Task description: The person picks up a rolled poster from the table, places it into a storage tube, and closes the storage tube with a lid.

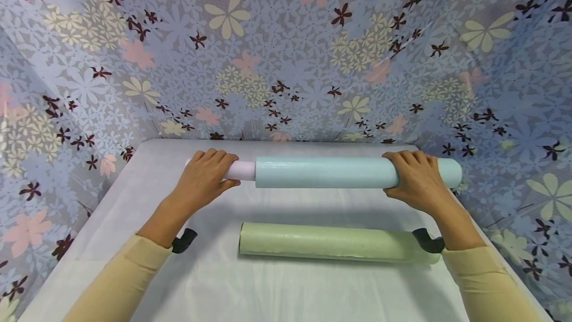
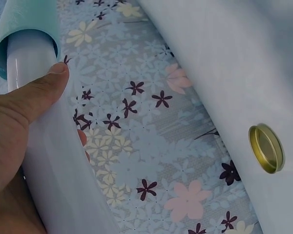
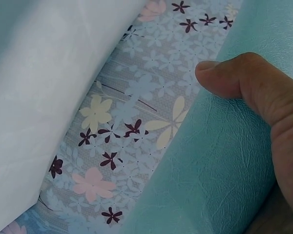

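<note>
A light blue tube (image 1: 321, 172) with a leathery sheen is held level above the white table. From its open left end comes a narrower pale lilac tube (image 1: 242, 170); the left wrist view shows this pale tube (image 2: 36, 56) inside the blue mouth (image 2: 2, 63). My left hand (image 1: 207, 175) grips the pale tube, thumb along the near side. Toward its right end, my right hand (image 1: 415, 178) wraps around the blue tube, and the thumb (image 3: 229, 78) lies over its surface in the right wrist view. Palm undersides are hidden.
A pale green tube (image 1: 330, 242) lies on the white table (image 1: 277, 292), nearer than the held tubes. In the left wrist view a gold round rim (image 2: 267, 148) shows; I cannot tell whether it belongs to that tube. Flowered cloth (image 1: 286, 54) hangs behind and beside the table.
</note>
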Tool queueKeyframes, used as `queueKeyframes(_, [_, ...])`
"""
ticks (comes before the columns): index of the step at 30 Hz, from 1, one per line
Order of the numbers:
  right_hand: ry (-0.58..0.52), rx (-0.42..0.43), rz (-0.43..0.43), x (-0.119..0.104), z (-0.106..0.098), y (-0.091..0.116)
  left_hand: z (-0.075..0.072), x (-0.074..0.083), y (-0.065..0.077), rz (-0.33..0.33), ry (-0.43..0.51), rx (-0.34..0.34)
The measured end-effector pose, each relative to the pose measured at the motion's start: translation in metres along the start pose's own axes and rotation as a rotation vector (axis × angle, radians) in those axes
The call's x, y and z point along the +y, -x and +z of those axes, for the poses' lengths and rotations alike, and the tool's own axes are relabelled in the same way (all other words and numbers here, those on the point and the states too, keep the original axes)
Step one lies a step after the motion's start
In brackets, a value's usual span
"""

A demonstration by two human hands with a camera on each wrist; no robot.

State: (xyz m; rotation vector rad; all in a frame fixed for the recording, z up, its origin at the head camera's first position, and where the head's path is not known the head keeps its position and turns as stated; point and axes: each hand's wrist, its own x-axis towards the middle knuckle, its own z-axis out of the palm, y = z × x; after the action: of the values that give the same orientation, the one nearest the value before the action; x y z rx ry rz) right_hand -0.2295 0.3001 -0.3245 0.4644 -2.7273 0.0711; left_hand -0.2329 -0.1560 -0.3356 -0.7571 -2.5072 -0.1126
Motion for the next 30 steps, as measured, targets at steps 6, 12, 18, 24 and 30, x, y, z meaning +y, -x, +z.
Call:
queueKeyframes(6, [0.003, 0.003, 0.006, -0.003, 0.001, -0.001, 0.001, 0.004, -0.004, -0.002, -0.005, 0.002])
queueKeyframes(12, [0.006, 0.014, 0.006, -0.006, 0.003, -0.003, 0.002, 0.007, -0.006, -0.01, -0.006, -0.007])
queueKeyframes(18, [0.001, 0.023, 0.006, -0.01, 0.004, -0.004, 0.002, 0.01, -0.008, -0.019, -0.007, -0.017])
queueKeyframes(24, [-0.004, 0.049, -0.013, -0.012, 0.006, -0.006, 0.005, 0.012, -0.01, -0.019, -0.014, -0.008])
queueKeyframes(30, [-0.004, 0.075, -0.044, -0.013, 0.008, -0.006, 0.006, 0.014, -0.01, -0.016, -0.02, 0.004])
